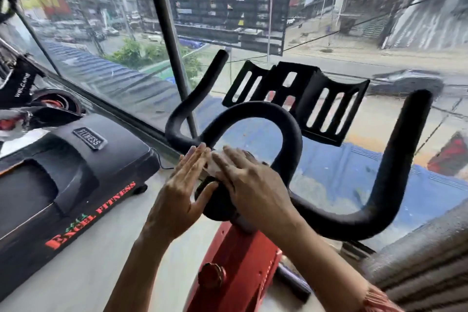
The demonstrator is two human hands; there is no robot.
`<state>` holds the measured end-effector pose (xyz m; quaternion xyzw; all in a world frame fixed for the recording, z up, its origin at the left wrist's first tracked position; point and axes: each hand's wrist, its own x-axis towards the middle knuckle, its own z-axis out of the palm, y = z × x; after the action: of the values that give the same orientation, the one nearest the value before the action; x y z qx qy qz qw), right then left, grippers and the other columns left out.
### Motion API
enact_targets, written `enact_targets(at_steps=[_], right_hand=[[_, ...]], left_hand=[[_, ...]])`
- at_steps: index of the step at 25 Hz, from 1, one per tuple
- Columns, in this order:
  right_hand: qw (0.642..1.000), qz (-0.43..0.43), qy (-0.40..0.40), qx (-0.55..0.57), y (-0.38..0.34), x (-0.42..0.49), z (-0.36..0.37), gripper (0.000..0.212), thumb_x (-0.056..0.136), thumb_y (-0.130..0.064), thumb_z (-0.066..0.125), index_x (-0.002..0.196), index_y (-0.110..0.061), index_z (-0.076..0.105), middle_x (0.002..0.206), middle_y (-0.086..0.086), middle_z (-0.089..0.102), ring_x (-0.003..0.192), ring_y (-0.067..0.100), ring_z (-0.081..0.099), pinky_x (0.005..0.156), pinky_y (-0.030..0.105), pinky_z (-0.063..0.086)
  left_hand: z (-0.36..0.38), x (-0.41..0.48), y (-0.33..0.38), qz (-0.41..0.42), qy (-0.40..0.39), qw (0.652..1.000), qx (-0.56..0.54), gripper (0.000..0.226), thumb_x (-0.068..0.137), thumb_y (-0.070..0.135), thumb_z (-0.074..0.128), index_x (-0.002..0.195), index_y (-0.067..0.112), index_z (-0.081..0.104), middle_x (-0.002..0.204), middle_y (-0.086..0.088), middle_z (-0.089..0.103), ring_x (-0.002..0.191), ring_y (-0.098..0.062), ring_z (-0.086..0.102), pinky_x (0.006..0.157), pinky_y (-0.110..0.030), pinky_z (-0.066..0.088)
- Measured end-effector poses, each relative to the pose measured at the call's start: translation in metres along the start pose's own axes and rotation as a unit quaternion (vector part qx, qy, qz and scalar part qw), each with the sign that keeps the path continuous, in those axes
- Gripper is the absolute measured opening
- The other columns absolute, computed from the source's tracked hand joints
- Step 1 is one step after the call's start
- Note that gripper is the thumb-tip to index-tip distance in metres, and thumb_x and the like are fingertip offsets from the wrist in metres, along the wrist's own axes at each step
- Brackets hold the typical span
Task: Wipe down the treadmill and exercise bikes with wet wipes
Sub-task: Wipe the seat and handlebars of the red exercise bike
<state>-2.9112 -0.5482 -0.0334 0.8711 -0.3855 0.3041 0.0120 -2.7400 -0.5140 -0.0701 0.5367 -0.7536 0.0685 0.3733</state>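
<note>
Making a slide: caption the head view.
Left hand and right hand press a wet wipe at the bike's handlebar.

Window wall (329, 33): full-height glass, dark upright post (164, 20). Floor (76, 281): pale, smooth. Outside, in daylight: street (329, 63) with buildings, blue corrugated roof (114, 78), grey car (407, 82).

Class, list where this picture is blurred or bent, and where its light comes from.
Head view: daylight enters through the window; the wide lens bends the post; the left hand, right hand and wipe are motion-smeared; the street outside looks soft.
</note>
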Motion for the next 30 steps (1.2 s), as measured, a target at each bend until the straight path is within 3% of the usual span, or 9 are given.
enact_targets(at_steps=[4, 6, 9, 13, 19, 24, 26, 28, 30], right_hand=[[0.999, 0.008, 0.015, 0.051, 0.0, -0.027, -0.014, 0.041, 0.084, -0.013, 0.042, 0.116, 0.0, 0.065, 0.124, 0.014, 0.063, 0.121, 0.015, 0.052, 0.101, 0.011, 0.033], [0.998, 0.011, 0.028, -0.057, 0.003, -0.057, -0.03, 0.041, 0.084, -0.011, 0.043, 0.117, -0.007, 0.067, 0.129, 0.006, 0.061, 0.128, 0.015, 0.048, 0.104, 0.02, 0.036], [0.987, 0.011, 0.034, -0.158, 0.005, -0.074, -0.036, 0.036, 0.094, -0.024, 0.044, 0.123, -0.012, 0.063, 0.134, 0.003, 0.057, 0.135, 0.027, 0.04, 0.109, 0.049, 0.03], [0.996, 0.024, 0.007, -0.091, 0.004, -0.046, -0.011, 0.048, 0.091, -0.009, 0.054, 0.139, -0.011, 0.048, 0.147, 0.009, 0.04, 0.143, 0.023, 0.026, 0.116, 0.038, 0.021], [0.993, 0.004, 0.015, -0.12, 0.011, -0.103, -0.043, 0.04, 0.091, -0.001, 0.039, 0.126, -0.002, 0.059, 0.14, 0.01, 0.049, 0.135, 0.024, 0.041, 0.109, 0.034, 0.036], [0.983, 0.116, 0.131, -0.049, 0.01, -0.092, -0.056, 0.034, 0.089, -0.008, 0.053, 0.122, 0.001, 0.061, 0.134, 0.012, 0.055, 0.128, 0.021, 0.051, 0.108, 0.031, 0.039], [0.97, 0.181, 0.16, 0.002, 0.016, -0.054, -0.045, 0.035, 0.091, -0.008, 0.057, 0.124, 0.002, 0.06, 0.139, 0.014, 0.049, 0.132, 0.018, 0.044, 0.109, 0.023, 0.036], [0.959, 0.244, 0.13, 0.063, 0.021, -0.02, -0.035, 0.031, 0.094, -0.006, 0.054, 0.123, 0.004, 0.059, 0.145, 0.015, 0.043, 0.134, 0.008, 0.033, 0.104, 0.002, 0.024], [0.957, 0.256, 0.123, 0.064, 0.025, -0.011, -0.028, 0.026, 0.094, -0.001, 0.051, 0.118, 0.006, 0.061, 0.141, 0.017, 0.048, 0.136, 0.005, 0.03, 0.097, -0.007, 0.014]], left_hand=[[0.01, 0.001, -0.014, 0.045, -0.034, 0.997, -0.057, 0.059, 0.094, 0.036, 0.051, 0.143, 0.006, 0.039, 0.152, -0.011, 0.034, 0.143, -0.025, 0.028, 0.114, -0.044, 0.029], [0.012, 0.0, -0.016, 0.058, -0.026, 0.996, -0.069, 0.059, 0.094, 0.036, 0.051, 0.144, 0.006, 0.037, 0.152, -0.011, 0.035, 0.143, -0.026, 0.03, 0.114, -0.044, 0.028], [0.015, 0.003, -0.018, 0.082, -0.016, 0.993, -0.086, 0.06, 0.093, 0.033, 0.054, 0.142, 0.002, 0.039, 0.151, -0.012, 0.037, 0.143, -0.026, 0.03, 0.116, -0.042, 0.026], [0.019, 0.007, -0.019, 0.103, -0.012, 0.99, -0.1, 0.059, 0.092, 0.031, 0.055, 0.139, -0.001, 0.041, 0.149, -0.015, 0.038, 0.142, -0.025, 0.03, 0.117, -0.039, 0.024], [0.024, 0.017, -0.011, 0.155, 0.003, 0.984, -0.093, 0.059, 0.092, 0.035, 0.058, 0.137, 0.001, 0.045, 0.145, -0.015, 0.044, 0.138, -0.027, 0.038, 0.112, -0.044, 0.033], [0.028, 0.021, -0.01, 0.171, 0.016, 0.98, -0.103, 0.057, 0.092, 0.039, 0.058, 0.136, 0.006, 0.045, 0.142, -0.013, 0.047, 0.136, -0.026, 0.042, 0.112, -0.044, 0.034], [0.028, 0.024, -0.009, 0.173, 0.017, 0.979, -0.11, 0.054, 0.093, 0.04, 0.056, 0.134, 0.006, 0.049, 0.141, -0.012, 0.049, 0.134, -0.026, 0.044, 0.11, -0.045, 0.035], [0.028, 0.028, -0.006, 0.169, 0.019, 0.978, -0.122, 0.052, 0.095, 0.041, 0.052, 0.13, 0.004, 0.054, 0.138, -0.011, 0.052, 0.131, -0.025, 0.047, 0.109, -0.046, 0.036], [0.028, 0.033, -0.004, 0.168, 0.023, 0.976, -0.135, 0.05, 0.096, 0.042, 0.05, 0.127, 0.004, 0.056, 0.134, -0.01, 0.054, 0.128, -0.023, 0.049, 0.109, -0.045, 0.036]])
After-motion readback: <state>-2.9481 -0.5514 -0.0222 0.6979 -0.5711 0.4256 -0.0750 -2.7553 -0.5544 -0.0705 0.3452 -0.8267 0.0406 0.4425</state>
